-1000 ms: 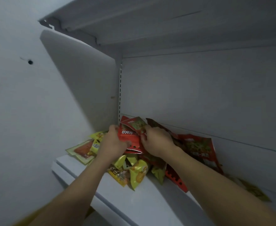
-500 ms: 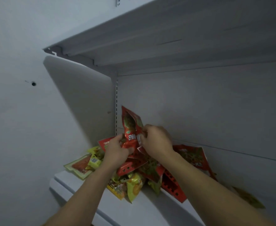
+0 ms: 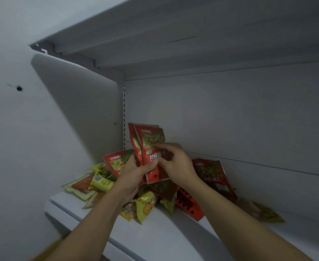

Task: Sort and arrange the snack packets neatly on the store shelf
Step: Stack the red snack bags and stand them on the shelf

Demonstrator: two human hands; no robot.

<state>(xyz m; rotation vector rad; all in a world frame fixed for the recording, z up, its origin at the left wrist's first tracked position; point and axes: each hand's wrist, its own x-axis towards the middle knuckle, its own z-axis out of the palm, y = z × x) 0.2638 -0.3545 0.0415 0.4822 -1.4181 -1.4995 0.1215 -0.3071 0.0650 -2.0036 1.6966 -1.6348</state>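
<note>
The left hand (image 3: 134, 174) and right hand (image 3: 175, 162) pinch upright red packets (image 3: 151, 142) over the loose pile (image 3: 147, 202), so one may slip and push others off the shelf (image 3: 164, 232).

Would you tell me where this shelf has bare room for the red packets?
The shelf is bare along its front edge, before the heap, and rightward past the lone yellow-green packet. The back-left corner is crowded with packets.

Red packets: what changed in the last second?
The red packets rose from lying low on the pile to standing upright above it, gripped throughout by the left grip and right grip. The yellow packets and the rest of the pile on the shelf stayed put.
</note>
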